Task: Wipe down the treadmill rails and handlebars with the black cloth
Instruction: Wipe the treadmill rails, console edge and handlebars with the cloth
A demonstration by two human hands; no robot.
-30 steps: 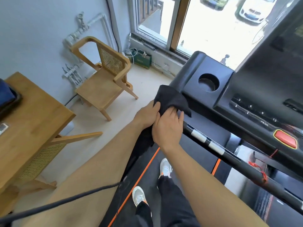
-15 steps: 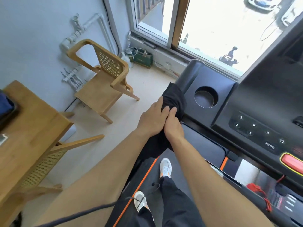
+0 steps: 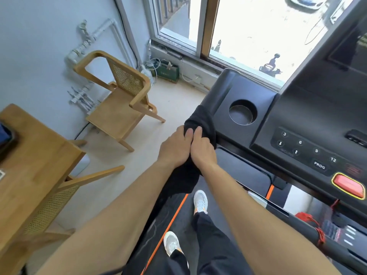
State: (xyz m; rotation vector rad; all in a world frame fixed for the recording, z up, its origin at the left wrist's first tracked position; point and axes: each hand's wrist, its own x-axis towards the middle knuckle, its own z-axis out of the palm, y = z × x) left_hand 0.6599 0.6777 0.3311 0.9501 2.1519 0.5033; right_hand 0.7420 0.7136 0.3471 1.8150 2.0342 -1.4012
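The black cloth (image 3: 200, 120) is draped over the left rail of the treadmill, just below the console's left corner (image 3: 224, 90). My left hand (image 3: 174, 147) and my right hand (image 3: 202, 149) lie side by side on it, both closed around the cloth-wrapped rail, thumbs touching. The cloth's lower part (image 3: 182, 181) hangs down beneath my wrists. The rail itself is hidden under cloth and hands. The front handlebar (image 3: 278, 211) runs across at lower right with red cord tied on it.
The console has a round cup holder (image 3: 242, 112), number buttons (image 3: 300, 142) and a red stop button (image 3: 348, 184). My feet stand on the belt (image 3: 184, 211). A wooden chair (image 3: 121, 96) and a wooden table (image 3: 33, 159) stand to the left, a window (image 3: 248, 26) ahead.
Both hands slid the cloth up the left rail from the handlebar junction to the console's corner. My right hand went from flat on the cloth to gripping beside the left.
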